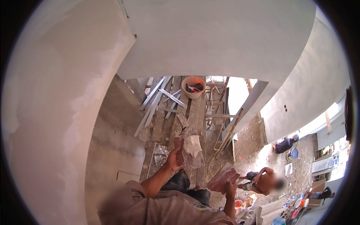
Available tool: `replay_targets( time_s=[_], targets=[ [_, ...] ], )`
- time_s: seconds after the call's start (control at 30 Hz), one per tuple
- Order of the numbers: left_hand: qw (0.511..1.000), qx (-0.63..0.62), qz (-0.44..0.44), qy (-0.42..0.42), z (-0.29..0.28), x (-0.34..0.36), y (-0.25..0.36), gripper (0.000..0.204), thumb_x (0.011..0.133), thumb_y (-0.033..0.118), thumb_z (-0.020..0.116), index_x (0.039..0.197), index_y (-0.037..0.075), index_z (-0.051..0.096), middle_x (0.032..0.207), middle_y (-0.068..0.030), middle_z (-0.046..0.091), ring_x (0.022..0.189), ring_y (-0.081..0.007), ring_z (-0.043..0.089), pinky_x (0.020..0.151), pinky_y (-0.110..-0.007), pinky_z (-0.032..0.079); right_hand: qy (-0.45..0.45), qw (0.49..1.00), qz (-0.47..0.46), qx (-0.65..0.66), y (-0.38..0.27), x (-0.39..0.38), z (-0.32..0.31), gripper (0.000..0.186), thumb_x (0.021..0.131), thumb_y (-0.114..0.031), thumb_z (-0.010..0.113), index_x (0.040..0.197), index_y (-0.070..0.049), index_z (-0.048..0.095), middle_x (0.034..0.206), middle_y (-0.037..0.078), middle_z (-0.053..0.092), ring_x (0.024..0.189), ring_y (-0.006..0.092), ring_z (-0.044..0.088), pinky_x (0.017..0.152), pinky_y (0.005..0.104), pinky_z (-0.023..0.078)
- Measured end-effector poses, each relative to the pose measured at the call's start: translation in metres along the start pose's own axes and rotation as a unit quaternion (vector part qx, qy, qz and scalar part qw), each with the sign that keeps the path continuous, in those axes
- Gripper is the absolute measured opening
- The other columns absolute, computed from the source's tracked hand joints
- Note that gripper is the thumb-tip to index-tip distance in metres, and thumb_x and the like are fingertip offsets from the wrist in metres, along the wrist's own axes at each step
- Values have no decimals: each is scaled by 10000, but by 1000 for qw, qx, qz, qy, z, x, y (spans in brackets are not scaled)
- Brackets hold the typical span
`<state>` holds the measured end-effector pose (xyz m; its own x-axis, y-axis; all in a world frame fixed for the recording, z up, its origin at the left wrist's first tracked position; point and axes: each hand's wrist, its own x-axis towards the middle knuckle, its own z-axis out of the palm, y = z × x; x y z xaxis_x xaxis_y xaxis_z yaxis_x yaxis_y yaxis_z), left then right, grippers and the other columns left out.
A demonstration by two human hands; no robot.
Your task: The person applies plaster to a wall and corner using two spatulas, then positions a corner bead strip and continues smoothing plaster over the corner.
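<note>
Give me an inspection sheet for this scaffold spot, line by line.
Surface: wooden planks, high above ground.
Job's things: clear plastic bag of pale putty; reddish trowel.
Clutter: metal strips; orange bucket holding tools.
Hands: left hand holds the bag; right hand holds the trowel.
Cables: nothing seen.
Surroundings: plastered walls; people on rubble ground below; paint cans.

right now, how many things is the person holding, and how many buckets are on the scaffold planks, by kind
plastic bag of white putty, in left hand: 1
reddish trowel board, in right hand: 1
orange bucket: 1
total: 3
</note>
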<state>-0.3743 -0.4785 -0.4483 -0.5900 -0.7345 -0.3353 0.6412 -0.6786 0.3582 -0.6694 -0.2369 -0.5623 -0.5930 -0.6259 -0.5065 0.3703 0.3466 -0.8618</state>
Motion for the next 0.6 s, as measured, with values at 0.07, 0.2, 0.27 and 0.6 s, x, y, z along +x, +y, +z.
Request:
replay_targets(
  time_s=[0.07, 0.2, 0.27, 0.6],
  targets=[
    [999, 7, 48, -4, 4, -10, 23, 538, 993, 323, 496, 1486, 154, 362, 1470, -58, 448, 1349, -272, 428, 1116, -462, 340, 6, 999, -35, -14, -22, -2, 22, 171, 842, -134, 577, 977, -37, 616, 759, -25, 547, 639, 91, 508, 551, 263, 403],
    [992, -22, 122, 9, -6, -27, 64, 555, 983, 329, 516, 1485, 149, 363, 1483, -57, 431, 1360, -285, 412, 1125, -475, 320, -79, 995, -31, -48, -68, 9, 70, 175, 857, -163, 587, 973, -36, 617, 774, -13, 552, 653, 94, 516, 563, 270, 413],
    [988, -32, 149, 15, -11, -35, 85, 555, 985, 340, 513, 1486, 154, 363, 1491, -51, 422, 1369, -286, 399, 1126, -481, 313, -91, 993, -42, -65, -94, 10, 111, 178, 862, -173, 588, 970, -35, 619, 783, -14, 556, 661, 90, 519, 564, 272, 414],
    [960, -39, 272, 44, -41, -86, 159, 567, 1003, 412, 455, 1503, 173, 335, 1513, -47, 393, 1398, -290, 355, 1132, -503, 300, -281, 958, -64, -3, -161, 58, 285, 152, 912, -131, 560, 1007, -34, 628, 837, -6, 601, 703, 85, 566, 603, 260, 469]
  ],
)
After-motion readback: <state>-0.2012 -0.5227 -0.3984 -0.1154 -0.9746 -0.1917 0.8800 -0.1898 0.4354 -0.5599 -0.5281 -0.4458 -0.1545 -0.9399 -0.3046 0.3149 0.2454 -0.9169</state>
